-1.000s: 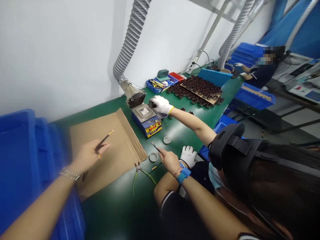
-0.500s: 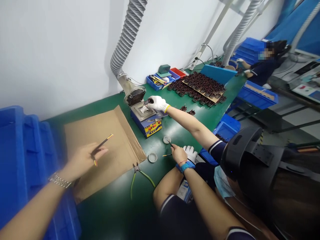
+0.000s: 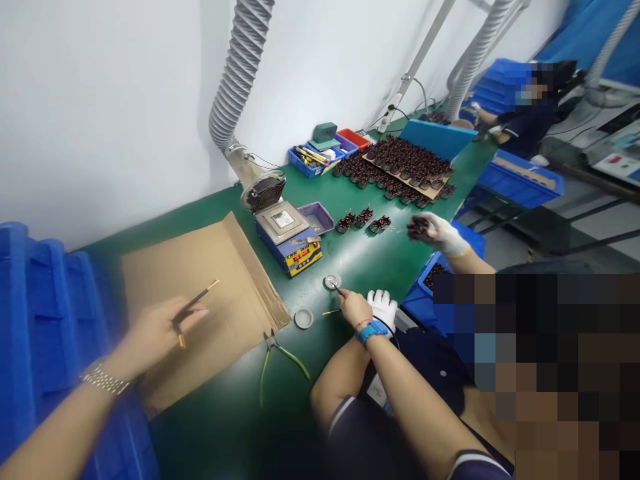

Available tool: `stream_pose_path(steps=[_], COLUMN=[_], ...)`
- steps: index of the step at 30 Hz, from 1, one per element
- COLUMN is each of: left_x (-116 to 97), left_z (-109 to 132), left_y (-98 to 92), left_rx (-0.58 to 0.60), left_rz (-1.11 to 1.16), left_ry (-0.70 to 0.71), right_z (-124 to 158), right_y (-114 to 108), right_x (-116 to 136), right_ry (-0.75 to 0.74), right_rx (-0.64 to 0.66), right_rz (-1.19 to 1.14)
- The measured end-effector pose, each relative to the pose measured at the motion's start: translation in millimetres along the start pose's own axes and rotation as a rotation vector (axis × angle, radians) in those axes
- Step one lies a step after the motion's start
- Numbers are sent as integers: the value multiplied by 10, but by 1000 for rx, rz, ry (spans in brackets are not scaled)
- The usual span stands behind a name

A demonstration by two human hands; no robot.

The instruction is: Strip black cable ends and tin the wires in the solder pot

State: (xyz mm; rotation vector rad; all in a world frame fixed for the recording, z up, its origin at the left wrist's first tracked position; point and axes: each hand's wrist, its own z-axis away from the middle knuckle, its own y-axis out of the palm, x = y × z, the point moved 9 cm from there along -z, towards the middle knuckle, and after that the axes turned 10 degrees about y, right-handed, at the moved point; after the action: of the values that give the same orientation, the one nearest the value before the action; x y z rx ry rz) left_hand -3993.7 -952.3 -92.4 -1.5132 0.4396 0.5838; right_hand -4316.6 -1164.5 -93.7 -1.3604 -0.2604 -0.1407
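Observation:
My left hand (image 3: 159,327) is closed around a short black cable (image 3: 195,301) above the cardboard sheet (image 3: 190,267); bare wire ends point up to the right, and red and yellow wires hang below the fist. My right hand (image 3: 356,308), with a blue wristband, pinches another dark cable (image 3: 340,290), its tip at a small round tin (image 3: 332,282). Near that hand a second thin tip (image 3: 331,312) pokes out to the left. A second round tin (image 3: 303,318) and green-handled cutters (image 3: 271,343) lie on the table between my hands.
A solder pot (image 3: 300,261) stands under a fume hose (image 3: 240,73). A co-worker's gloved hand (image 3: 383,310) rests beside my right wrist; another gloved hand (image 3: 447,233) holds a dark wire-wound part (image 3: 417,228). Blue bins (image 3: 47,320) stand at left; many such parts (image 3: 400,163) fill the back.
The co-worker's gloved hand has moved right from the solder pot, a dark part in it. The view has shifted slightly; my left hand is a little lower and farther left.

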Motion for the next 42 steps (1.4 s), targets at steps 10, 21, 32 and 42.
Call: stream_pose_path(steps=[10,21,32,42], left_x=[-60,-149,-140,-120], left_z=[-5,-18,-24,-24], left_y=[-44,-105,-123,-80], left_rx=[-18,-12,-25,6], left_rz=[10,71,103,82], left_ry=[54,101,98,93], right_z=[-206,-881,-1091,-1087], right_y=[153,285,424,353], right_x=[488,1649,1755,1763], right_ry=[-134,-302,-283,-313], right_rx=[-16,-12,46,26], right_rz=[292,383,344,292])
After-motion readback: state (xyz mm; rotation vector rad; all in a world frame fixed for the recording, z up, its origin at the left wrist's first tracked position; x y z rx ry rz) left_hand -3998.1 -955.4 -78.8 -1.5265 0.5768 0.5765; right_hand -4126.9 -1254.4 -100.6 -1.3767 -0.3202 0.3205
